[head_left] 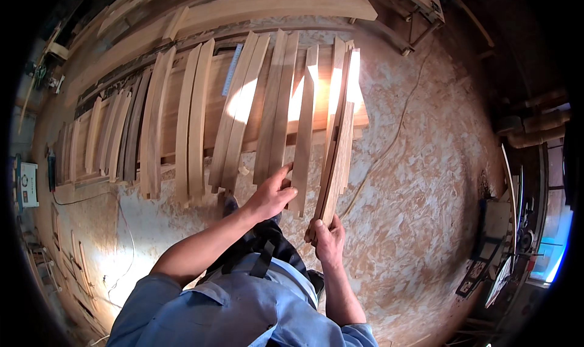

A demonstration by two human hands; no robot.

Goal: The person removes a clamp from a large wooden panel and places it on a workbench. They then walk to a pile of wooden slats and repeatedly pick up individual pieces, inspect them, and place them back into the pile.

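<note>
My right hand (330, 240) is closed around the near end of a long wooden slat (336, 164), with its thumb on top. That slat points away from me and is tilted over the right end of a row of similar pieces. My left hand (274, 195) is at the near ends of the row, index finger and thumb apart. Its thumb comes up to the left edge of a single slat (304, 140). Just beyond its fingers lies a pair of slats (277, 109). Whether the left fingertips press on the wood is hard to tell.
More slats (198, 115), some darker, lie across a wide board (231, 122) to the left. A blue-white ruler (232, 70) rests among them. Long planks (274, 5) stretch along the far side. A cable (404, 112) runs over the stained floor (426, 195) at the right.
</note>
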